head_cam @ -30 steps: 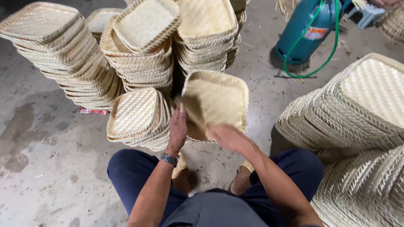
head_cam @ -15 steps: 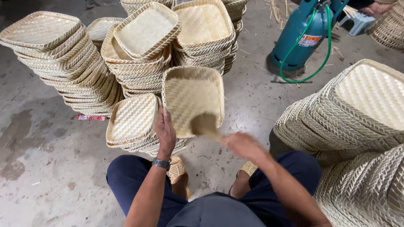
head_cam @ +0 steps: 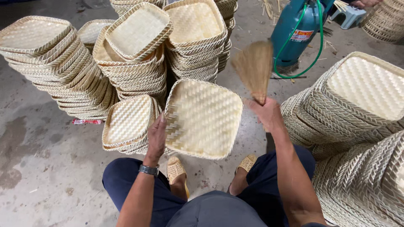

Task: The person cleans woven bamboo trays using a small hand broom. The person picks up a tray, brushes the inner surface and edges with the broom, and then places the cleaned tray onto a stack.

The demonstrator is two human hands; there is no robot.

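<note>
- Bamboo woven tray (head_cam: 204, 117), square with rounded corners, is held tilted over the knees, hollow side toward the person; pale straw colour, herringbone weave, bound rim, no visible damage.
- Left hand (head_cam: 156, 136) clasps the tray's left rim, thumb on the inside; this is the only hold.
- Right hand (head_cam: 266, 113) is closed around the handle of a small straw brush (head_cam: 253, 67), bristles raised, clear of the tray.
- Risk: a hard stroke against a one-edge hold could twist the tray loose onto the concrete floor (head_cam: 42, 168).
- Risk: leaning tray stacks (head_cam: 63, 71) stand just beyond; a wide swing or slipping tray could topple them.
- Risk: the teal gas cylinder (head_cam: 296, 31) with green hose stands far right, near the brush's arc.
</note>
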